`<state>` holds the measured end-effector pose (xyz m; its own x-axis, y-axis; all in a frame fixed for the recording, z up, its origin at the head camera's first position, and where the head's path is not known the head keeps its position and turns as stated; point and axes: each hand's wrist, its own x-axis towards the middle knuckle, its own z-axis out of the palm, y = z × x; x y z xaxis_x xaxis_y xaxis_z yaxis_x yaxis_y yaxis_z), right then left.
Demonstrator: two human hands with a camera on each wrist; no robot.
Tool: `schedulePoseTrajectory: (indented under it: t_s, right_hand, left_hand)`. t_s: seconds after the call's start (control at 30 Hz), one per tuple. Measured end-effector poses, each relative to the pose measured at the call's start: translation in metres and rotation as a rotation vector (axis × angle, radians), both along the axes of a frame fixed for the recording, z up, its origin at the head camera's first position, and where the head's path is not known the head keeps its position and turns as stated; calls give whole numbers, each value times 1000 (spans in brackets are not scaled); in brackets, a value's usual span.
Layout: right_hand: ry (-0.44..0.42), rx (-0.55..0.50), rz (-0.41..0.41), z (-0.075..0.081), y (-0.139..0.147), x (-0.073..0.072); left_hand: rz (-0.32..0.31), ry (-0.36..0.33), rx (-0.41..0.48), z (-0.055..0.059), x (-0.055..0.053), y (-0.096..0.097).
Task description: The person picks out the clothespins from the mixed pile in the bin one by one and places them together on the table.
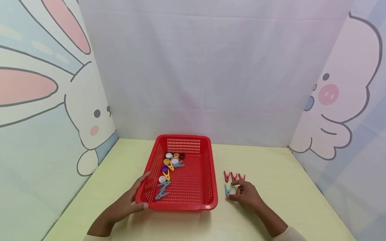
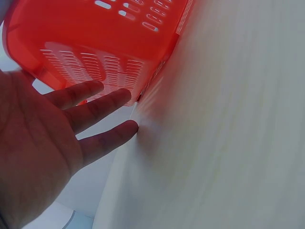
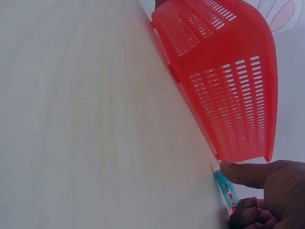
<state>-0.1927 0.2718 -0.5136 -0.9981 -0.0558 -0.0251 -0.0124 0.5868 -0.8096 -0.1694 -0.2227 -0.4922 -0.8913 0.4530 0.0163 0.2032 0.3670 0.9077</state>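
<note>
My left hand rests at the near left corner of a red plastic basket, its thumb by the front rim. Straight, spread fingers show beneath the rim in the left wrist view. To the right of the basket, my right hand pinches a teal clothespin lying on the table, between thumb and forefinger. The right wrist view shows the thumb at one end of this teal clothespin, other fingers curled. Red clothespins stand in a row just beyond it.
Inside the basket, along its left side, lie several bottle caps, among them a purple cap, plus yellow clothespins and teal clothespins. The pale yellow table meets a grey cloth backdrop; cartoon-printed panels flank it.
</note>
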Motion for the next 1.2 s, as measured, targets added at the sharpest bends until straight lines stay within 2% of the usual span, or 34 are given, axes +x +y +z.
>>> schedulePoseTrajectory:
  t_s: [0.33,1.2]
  right_hand:
    - [0,35,12,-2,0,-2]
    - [-27,-13,10,1,0,-2]
  left_hand:
    - [-2,-12,5,3,3,-1]
    - [-5,-16,3,2,-1,-1]
